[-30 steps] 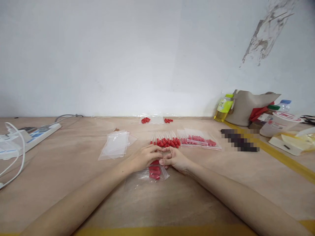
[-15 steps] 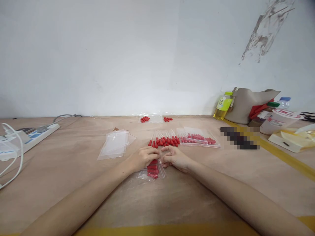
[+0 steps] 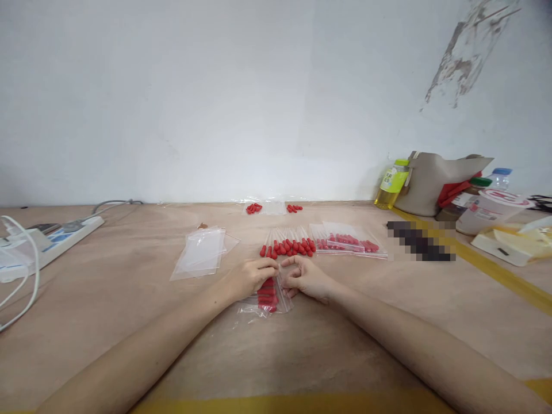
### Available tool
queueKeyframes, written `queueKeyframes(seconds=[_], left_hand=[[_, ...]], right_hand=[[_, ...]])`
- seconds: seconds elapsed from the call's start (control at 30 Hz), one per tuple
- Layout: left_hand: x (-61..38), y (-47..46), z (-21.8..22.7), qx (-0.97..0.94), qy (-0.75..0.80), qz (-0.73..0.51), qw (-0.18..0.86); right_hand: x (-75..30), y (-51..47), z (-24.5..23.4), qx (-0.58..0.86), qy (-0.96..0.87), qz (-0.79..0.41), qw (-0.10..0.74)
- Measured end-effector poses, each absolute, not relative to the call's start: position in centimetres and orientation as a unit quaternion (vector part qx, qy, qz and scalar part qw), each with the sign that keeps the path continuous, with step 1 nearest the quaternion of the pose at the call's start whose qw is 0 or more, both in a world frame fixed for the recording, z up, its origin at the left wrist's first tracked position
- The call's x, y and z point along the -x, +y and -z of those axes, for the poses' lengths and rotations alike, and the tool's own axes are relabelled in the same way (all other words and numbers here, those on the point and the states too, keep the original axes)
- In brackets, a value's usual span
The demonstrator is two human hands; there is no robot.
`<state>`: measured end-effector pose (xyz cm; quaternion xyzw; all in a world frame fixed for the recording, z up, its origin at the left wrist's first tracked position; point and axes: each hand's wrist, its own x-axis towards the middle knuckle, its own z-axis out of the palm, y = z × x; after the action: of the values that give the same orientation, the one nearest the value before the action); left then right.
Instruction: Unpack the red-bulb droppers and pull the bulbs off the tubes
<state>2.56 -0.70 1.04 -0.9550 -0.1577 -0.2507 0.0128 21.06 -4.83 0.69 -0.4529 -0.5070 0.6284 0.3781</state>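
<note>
A clear zip-lock bag (image 3: 283, 303) with several red-bulbed droppers (image 3: 267, 300) in it lies on the table in front of me. My left hand (image 3: 253, 278) is closed on the bag's far corner and covers part of it. At the bag's right edge, by its zip strip, my right hand (image 3: 307, 279) has thumb and fingers bent together on the plastic. Just beyond my hands lies a row of loose droppers (image 3: 288, 247), red bulbs towards me and clear stems pointing away.
Flat clear bags (image 3: 199, 253) are stacked on the left. Filled dropper bags (image 3: 347, 241) overlap on the right. More red bulbs (image 3: 254, 209) lie by the wall. A power strip (image 3: 73, 244) with cables stands far left; a bottle (image 3: 391, 184), grey bag (image 3: 425, 184) and tub (image 3: 491, 213) stand right.
Both hands stay at the bag with only slight finger movement. The bag's near edge has shifted a little. Everything else lies as before.
</note>
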Motion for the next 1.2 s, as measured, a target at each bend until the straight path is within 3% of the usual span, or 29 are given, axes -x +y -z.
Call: queueKeyframes(seconds=[0.37, 0.97, 1.2], left_hand=[[-3.0, -0.6, -0.6, 0.958, -0.169, 0.229, -0.03], [-3.0, -1.0, -1.1, 0.963, -0.17, 0.211, 0.002], [-2.9, -1.1, -1.3, 0.962, -0.181, 0.203, 0.005]], right_hand=[[-21.2, -4.8, -0.8, 0.442, -0.501, -0.641, 0.378], [-21.5, -4.5, -0.5, 0.436, -0.486, -0.665, 0.362], [-21.5, -4.8, 0.3, 0.394, -0.587, -0.587, 0.395]])
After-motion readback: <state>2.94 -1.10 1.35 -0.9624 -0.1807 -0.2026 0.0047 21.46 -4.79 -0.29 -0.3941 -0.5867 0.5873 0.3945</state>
